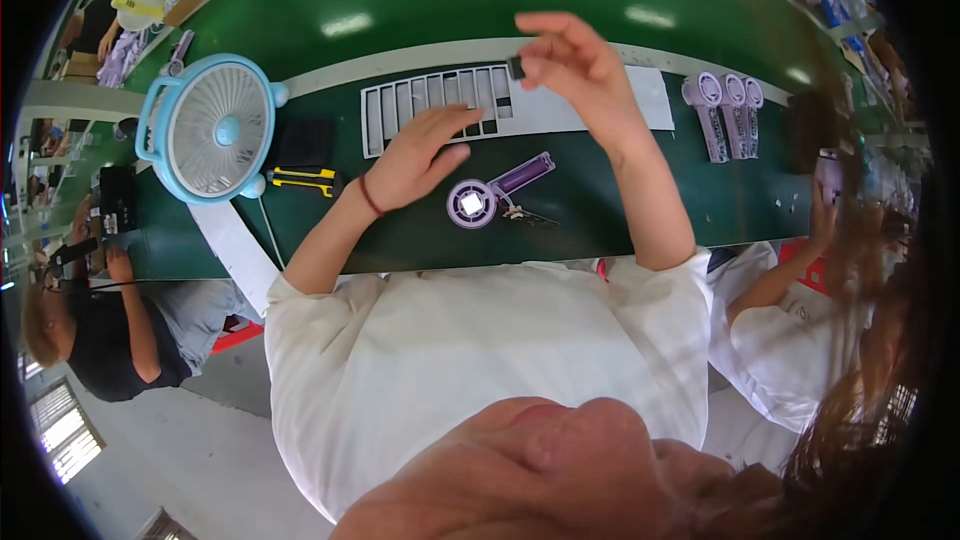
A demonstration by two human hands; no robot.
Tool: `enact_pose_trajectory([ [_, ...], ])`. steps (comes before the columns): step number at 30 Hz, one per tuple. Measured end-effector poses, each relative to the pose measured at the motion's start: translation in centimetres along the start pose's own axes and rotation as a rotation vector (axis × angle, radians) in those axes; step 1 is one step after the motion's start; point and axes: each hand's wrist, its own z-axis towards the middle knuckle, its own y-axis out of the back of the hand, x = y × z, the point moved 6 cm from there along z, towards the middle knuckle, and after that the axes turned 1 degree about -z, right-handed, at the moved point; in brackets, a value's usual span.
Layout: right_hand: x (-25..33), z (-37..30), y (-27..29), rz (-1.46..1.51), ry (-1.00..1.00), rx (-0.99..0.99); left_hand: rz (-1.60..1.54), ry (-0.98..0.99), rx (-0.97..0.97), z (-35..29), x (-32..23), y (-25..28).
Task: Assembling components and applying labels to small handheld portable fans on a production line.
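Note:
My right hand (580, 65) is raised over the far side of the tray, pinching a small dark square piece (516, 68) between thumb and finger. My left hand (425, 155) hovers by the tray's near edge, fingers apart and holding nothing I can see. The grey slotted tray (430, 93) lies flat; several slots look filled with pale pieces, a few near its right end look dark. Just in front of me rests a purple handheld fan housing (458, 220) with a round head, a white square at its centre, an open handle and thin loose wires (530, 217).
A blue desk fan (228, 130) stands at the left, beside a black flat object (303, 143) and a yellow-black utility knife (303, 180). White sheet (650, 100) lies right of the tray. Three purple fan housings (735, 110) sit farther right. Co-workers sit on both sides.

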Motion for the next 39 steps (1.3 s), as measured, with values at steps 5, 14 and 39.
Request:
enact_pose_trajectory([
  [5,-6.0,-4.9,1.3,0.242,-0.281,-0.086,0.07,-0.234,0.256,-1.6,-5.4,-2.5],
  [14,-5.8,-10.9,0.9,-0.785,0.025,-0.322,0.325,-0.302,0.099,-2.3,-5.3,-5.8],
  [39,-4.6,-10.4,-3.7,-1.558,0.471,0.16,0.461,-0.339,0.121,-2.8,-5.1,-6.5],
])
